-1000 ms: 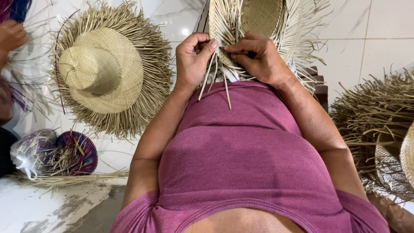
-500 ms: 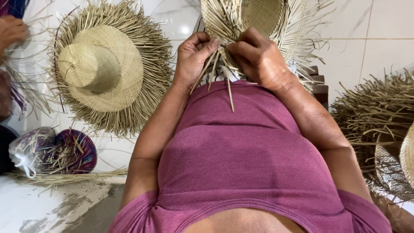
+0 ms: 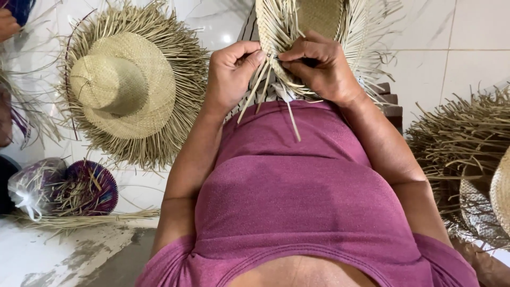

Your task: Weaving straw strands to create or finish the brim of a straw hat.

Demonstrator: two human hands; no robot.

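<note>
A half-woven straw hat [image 3: 313,21] with loose pale strands around its brim rests on my lap at the top of the view. My left hand [image 3: 231,72] pinches several loose straw strands [image 3: 255,87] at the brim's near edge. My right hand [image 3: 321,66] grips the woven brim right beside it, fingers curled over the weave. Both thumbs nearly meet at the same spot. One long strand [image 3: 292,122] hangs down over my purple shirt.
A finished straw hat [image 3: 122,85] with a fringed brim lies on the white tiled floor to the left. A purple woven piece [image 3: 93,186] and a clear plastic bag [image 3: 29,186] lie below it. More straw hats [image 3: 467,154] pile up at the right. Another person's hand [image 3: 10,24] shows at top left.
My hands have shifted slightly along the brim; the left hand now pinches the strands closer to the right thumb. The hat stays on my lap.
</note>
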